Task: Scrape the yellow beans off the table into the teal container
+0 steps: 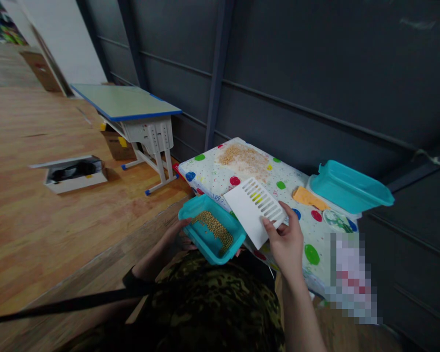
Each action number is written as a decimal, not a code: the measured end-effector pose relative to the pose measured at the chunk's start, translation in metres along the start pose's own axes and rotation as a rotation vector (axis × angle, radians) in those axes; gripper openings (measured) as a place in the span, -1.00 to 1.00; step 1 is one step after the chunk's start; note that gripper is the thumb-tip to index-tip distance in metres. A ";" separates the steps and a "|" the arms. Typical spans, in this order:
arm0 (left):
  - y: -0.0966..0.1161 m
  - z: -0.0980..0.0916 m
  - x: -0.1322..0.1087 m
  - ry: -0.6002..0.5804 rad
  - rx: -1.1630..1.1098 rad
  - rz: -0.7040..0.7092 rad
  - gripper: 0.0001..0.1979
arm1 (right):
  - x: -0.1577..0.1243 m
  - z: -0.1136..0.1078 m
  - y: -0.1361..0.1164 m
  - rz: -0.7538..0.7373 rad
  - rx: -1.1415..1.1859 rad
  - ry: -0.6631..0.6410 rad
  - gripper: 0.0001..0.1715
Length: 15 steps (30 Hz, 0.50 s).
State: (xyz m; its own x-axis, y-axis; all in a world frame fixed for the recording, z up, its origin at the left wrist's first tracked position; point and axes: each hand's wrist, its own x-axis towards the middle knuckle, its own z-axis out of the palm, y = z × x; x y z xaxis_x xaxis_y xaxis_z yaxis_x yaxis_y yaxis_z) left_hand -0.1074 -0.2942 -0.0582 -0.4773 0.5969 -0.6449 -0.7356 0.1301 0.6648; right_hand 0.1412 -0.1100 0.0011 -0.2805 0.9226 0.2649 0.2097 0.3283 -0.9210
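My left hand (176, 233) grips the near left rim of a teal plastic tray (211, 252), its thumb on the edge and its other fingers mostly hidden underneath. Round tan beans (211, 226) lie in a band inside the tray, which is held over the table's front edge. My right hand (286, 242) is closed on a white slotted plastic panel (244, 208), pinching its right side. The panel has a solid part toward the tray and a row of long slots farther off. It is tilted above the table, just right of the tray.
A spotted tablecloth covers the table (220, 171), with a pile of beans and pale crumbs (238, 157) at the back. To the right are an orange cloth (310, 198), a clear round lid (337, 221) and a larger teal basin (352, 188). A desk (132, 100) stands left.
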 end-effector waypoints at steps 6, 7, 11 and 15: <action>0.009 0.005 -0.010 0.037 -0.017 0.025 -0.90 | 0.040 0.006 0.010 -0.044 -0.097 0.111 -0.02; 0.010 0.005 -0.012 0.047 -0.017 0.027 -0.91 | 0.045 0.009 0.011 -0.039 -0.089 0.097 -0.02; 0.010 0.003 -0.012 0.050 -0.012 0.039 -0.89 | 0.046 0.020 0.013 -0.026 0.001 0.021 -0.01; 0.008 0.000 -0.008 0.047 -0.002 0.054 -0.84 | 0.036 0.024 0.012 -0.010 0.044 -0.040 -0.05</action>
State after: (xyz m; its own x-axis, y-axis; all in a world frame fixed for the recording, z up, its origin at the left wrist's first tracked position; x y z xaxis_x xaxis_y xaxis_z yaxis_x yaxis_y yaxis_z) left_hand -0.1092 -0.2985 -0.0480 -0.5380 0.5653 -0.6253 -0.7091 0.0976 0.6983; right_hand 0.1114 -0.0771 -0.0073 -0.3194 0.9103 0.2634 0.1656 0.3273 -0.9303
